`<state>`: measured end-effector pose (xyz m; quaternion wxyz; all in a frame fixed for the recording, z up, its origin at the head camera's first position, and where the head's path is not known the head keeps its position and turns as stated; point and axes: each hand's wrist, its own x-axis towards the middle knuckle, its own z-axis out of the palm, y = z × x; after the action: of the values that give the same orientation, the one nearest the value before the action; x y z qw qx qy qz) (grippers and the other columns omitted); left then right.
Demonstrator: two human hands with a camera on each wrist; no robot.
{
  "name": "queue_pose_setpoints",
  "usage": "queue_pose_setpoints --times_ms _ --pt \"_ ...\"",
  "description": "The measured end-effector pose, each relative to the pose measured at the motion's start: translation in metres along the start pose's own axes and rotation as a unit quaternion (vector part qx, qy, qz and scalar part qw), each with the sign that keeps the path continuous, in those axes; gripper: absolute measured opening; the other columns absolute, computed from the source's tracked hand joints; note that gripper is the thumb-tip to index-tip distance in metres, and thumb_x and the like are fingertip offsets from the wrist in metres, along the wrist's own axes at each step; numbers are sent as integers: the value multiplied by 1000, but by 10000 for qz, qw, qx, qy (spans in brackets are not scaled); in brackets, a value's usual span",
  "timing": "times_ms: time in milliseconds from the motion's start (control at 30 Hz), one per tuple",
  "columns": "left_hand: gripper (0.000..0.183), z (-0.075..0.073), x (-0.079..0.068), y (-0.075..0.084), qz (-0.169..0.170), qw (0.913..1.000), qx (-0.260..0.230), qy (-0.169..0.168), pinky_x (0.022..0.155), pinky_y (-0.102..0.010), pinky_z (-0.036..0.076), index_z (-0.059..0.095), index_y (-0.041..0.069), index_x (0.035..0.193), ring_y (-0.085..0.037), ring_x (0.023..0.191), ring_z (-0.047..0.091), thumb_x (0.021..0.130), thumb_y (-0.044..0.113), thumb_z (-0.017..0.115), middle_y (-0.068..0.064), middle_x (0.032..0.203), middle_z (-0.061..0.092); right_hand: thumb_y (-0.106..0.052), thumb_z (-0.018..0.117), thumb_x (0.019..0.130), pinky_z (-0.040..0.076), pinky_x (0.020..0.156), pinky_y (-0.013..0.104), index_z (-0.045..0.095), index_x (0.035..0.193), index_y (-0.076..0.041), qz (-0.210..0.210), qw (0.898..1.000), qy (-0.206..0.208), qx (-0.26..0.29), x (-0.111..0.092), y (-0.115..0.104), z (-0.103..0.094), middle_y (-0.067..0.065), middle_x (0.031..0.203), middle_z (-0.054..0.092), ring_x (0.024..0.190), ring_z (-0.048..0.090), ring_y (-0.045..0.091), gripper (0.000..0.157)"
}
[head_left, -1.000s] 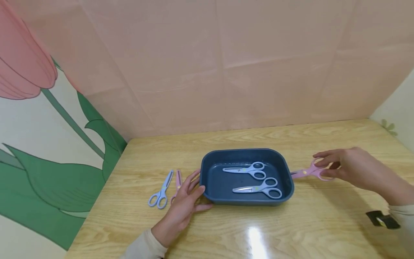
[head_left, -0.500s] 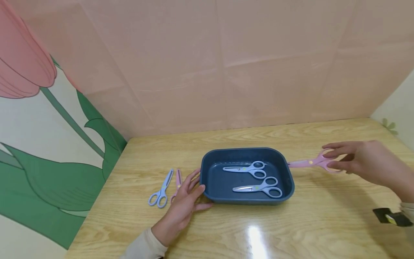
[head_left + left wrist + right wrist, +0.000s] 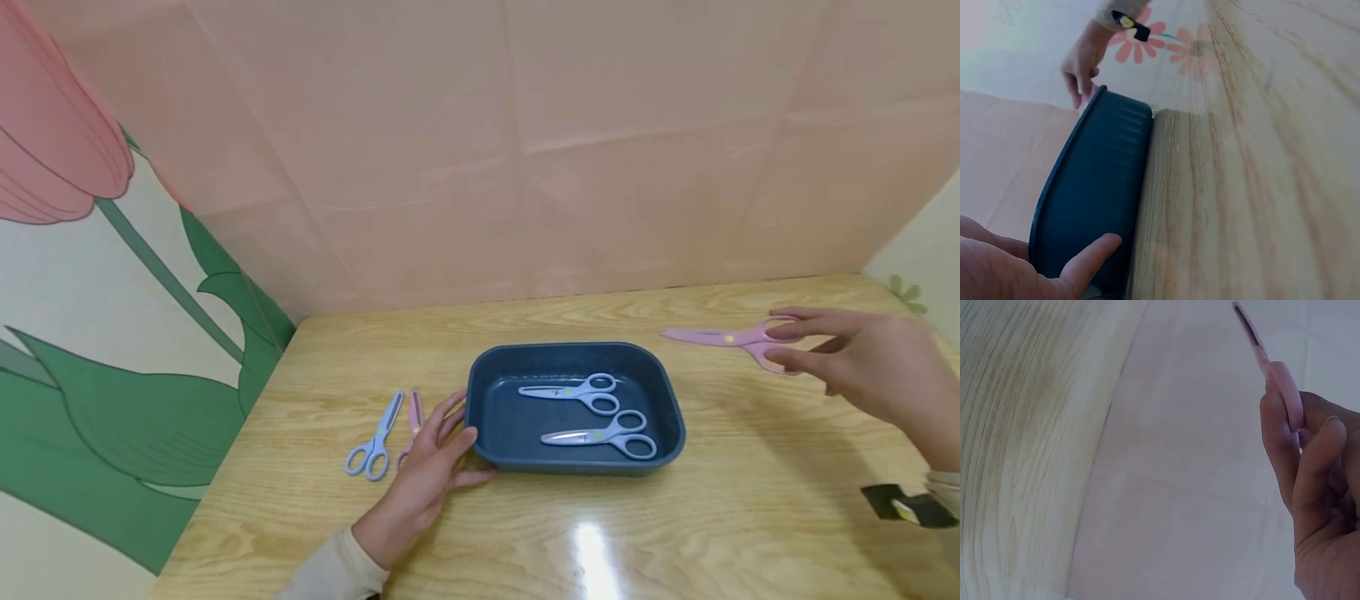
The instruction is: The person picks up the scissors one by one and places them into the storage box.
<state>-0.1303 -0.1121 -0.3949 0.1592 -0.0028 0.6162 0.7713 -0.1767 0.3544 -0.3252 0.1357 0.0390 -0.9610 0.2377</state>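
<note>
Right hand (image 3: 870, 358) pinches pink scissors (image 3: 723, 337) by loops above tabletop (image 3: 712, 517); left hand (image 3: 427, 471) grips tray (image 3: 540, 362) corner. Best: tray steady, blade tips clear of left hand.

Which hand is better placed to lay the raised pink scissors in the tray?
Probably the right hand: it holds those pink scissors up, to the right of the blue tray, while the left hand grips the tray's left end.

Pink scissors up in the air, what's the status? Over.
Right hand: grip on pink scissors, handle end. Left hand: holding blue tray. Scissors raised above table; nothing visibly blocking.
</note>
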Motion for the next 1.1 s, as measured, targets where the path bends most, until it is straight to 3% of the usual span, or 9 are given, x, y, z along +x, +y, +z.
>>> queue_pose_setpoints --times_ms 233,267,333,467,500,533,567,767,1100 --pt "58 0 0 0 -11 10000 -35 54 86 -58 57 29 21 156 -41 133 51 103 12 51 -15 164 23 -40 81 82 36 38 27 72 121 -14 37 9998 -151 92 -1 -8 0 22 121 67 45 57 9 48" --pt "59 1 0 0 4 10000 -36 34 86 -58 57 28 20 156 -41 133 51 103 12 52 -16 164 23 -41 81 82 36 38 27 72 120 -16 48 9998 -169 101 -2 -9 1 9 121 72 45 57 10 47" --pt "59 1 0 0 15 10000 -43 6 87 -58 57 28 20 157 -41 132 51 103 13 52 -17 165 22 -40 82 81 37 38 27 73 118 -17 16 9998 -145 132 -4 -12 3 -4 119 74 44 56 10 45" --pt "60 1 0 -1 21 10000 -68 -30 87 -59 57 27 19 157 -41 133 50 103 12 52 -17 165 22 -37 82 82 37 37 25 75 114 -16 -322 9993 -185 29 -7 -24 10 -5 124 71 42 54 5 39" --pt "60 1 0 -1 23 10000 -68 -35 87 -59 56 27 19 157 -42 134 50 103 12 52 -17 165 21 -36 81 82 36 37 24 75 113 -15 -447 9988 -199 -15 -8 -29 12 8 122 72 41 52 4 38" --pt "60 0 0 -1 22 10000 -72 -32 87 -59 56 27 19 157 -42 134 49 103 12 51 -16 165 22 -35 81 82 37 37 24 75 112 -15 -545 9982 -246 -49 -8 -34 14 8 121 73 41 52 2 37" --pt "59 0 0 0 23 10000 -68 -34 87 -59 56 27 19 157 -42 134 49 103 12 51 -16 165 22 -35 81 83 37 37 24 75 113 -15 -626 9976 -300 -51 -9 -39 15 17 112 74 40 51 2 36" --pt "59 1 -1 0 30 10000 -45 -7 86 -58 57 27 19 157 -41 133 51 103 12 51 -17 165 22 -36 79 84 39 38 23 75 113 -17 -754 9947 -698 52 -10 -60 18 -5 76 77 39 50 3 35" --pt "59 1 0 0 41 10000 -73 20 86 -58 57 28 19 156 -40 132 51 103 11 51 -16 164 23 -33 79 85 42 39 25 75 113 -16 -841 9882 -1268 180 -5 -76 30 -6 79 77 41 51 5 34"
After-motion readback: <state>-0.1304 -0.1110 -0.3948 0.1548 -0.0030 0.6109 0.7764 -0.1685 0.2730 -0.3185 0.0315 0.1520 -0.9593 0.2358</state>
